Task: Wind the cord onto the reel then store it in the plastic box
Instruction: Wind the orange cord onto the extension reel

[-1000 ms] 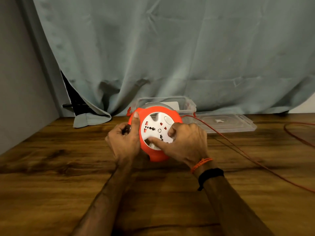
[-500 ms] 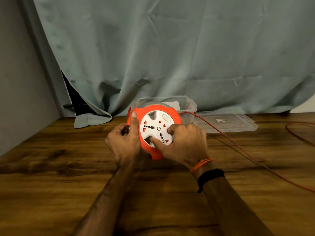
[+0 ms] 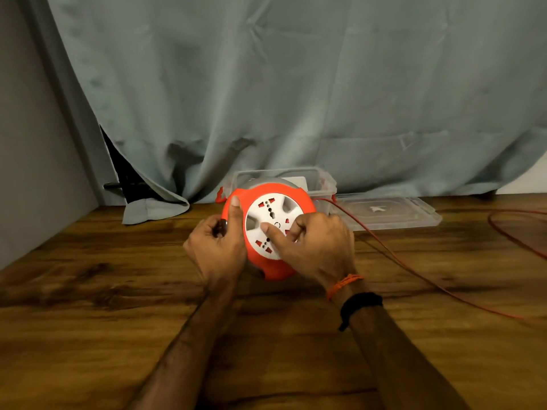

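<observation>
A: Near field first. Both forearms come in from the bottom edge over the wooden desk [image 3: 88,335]. Right wrist carries an orange thread band [image 3: 344,284] and a black band [image 3: 359,304].

B: Grip states?

A: Left hand [image 3: 214,247] clenched round the reel's left rim, thumb laid flat up the orange housing. Right hand [image 3: 321,244] on the white socket face [image 3: 270,214], thumb pressed across it, fingers curled into one of its recesses. So both grasp the reel [image 3: 275,267], which stands on edge on the desk, face turned toward the camera.

B: Versus the earlier frames?

A: The socket face has rotated: the row of dark pin holes ran nearly level one second ago and now runs close to upright, toward the top of the disc. The right hand has gone round with it; the thumb now points up-left over the face. Left hand unchanged on the rim.

B: The cord?

A: Orange cord [image 3: 384,253] leaves the reel's upper right, crosses the desk to the right edge, and a second loop [image 3: 509,232] lies further right. Its line looks much the same as before.

B: Further back?

A: Clear plastic box [image 3: 322,184] directly behind the reel, open, with red clips. Its lid [image 3: 414,214] lies flat just right of it. Grey-green curtain [image 3: 296,84] behind everything.

B: Any writing?

A: None legible. A white mark on the lid and a pale label in the box are too blurred to read.
</observation>
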Action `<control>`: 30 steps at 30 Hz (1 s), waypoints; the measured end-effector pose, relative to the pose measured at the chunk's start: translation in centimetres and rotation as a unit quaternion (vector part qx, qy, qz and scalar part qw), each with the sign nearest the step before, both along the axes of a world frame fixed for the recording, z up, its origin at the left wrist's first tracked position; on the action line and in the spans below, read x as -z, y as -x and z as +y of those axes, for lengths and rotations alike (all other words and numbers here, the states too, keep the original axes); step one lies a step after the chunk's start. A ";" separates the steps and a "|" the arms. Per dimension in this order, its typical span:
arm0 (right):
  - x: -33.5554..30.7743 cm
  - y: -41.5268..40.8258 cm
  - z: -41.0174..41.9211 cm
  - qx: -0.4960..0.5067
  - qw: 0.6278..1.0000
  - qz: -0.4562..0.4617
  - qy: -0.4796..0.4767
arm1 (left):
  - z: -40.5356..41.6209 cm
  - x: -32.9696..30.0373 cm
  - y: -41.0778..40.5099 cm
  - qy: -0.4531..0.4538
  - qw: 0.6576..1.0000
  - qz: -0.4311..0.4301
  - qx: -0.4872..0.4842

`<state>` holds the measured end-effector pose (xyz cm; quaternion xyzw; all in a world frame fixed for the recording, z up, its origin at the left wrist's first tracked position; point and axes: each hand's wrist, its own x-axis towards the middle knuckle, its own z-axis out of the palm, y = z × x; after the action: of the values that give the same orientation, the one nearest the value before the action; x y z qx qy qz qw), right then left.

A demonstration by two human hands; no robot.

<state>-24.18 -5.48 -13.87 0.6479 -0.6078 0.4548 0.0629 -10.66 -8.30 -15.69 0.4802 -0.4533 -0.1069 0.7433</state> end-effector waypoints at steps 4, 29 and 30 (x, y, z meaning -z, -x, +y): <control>-1.0 2.7 0.0 -0.091 0.994 0.059 0.013 | 0.1 -0.1 -0.2 -0.017 1.000 -0.005 0.009; 0.9 0.2 -0.6 0.064 0.995 0.081 -0.004 | 0.2 0.1 0.2 -0.016 1.000 -0.014 0.019; 0.5 0.7 -0.6 0.047 0.996 0.076 0.001 | 0.2 0.1 0.2 -0.014 1.000 -0.011 0.017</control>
<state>-24.89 -6.08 -14.40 0.6513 -0.6304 0.4014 0.1312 -10.83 -8.14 -15.76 0.4841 -0.4679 -0.1205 0.7296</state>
